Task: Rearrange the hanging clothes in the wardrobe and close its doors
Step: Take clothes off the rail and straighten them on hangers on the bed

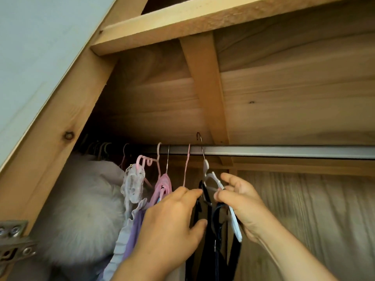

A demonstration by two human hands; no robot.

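A metal rail (284,151) runs across the open wooden wardrobe. From it hangs a white hanger (233,218) carrying a black strappy garment (209,250). My right hand (241,201) grips the white hanger's right arm, and my left hand (172,222) pinches the black strap at the hanger's left side. To the left hang a pink hanger (158,159) with a pink garment (162,185), a lilac ruffled garment (132,226) with white lace (133,183), and a fluffy white coat (81,209).
The wardrobe's wooden frame (60,110) slants up the left, with a metal hinge (14,240) at the lower left. A wooden shelf board (284,88) sits just above the rail. The rail is bare right of my hands, before a pale back panel (314,220).
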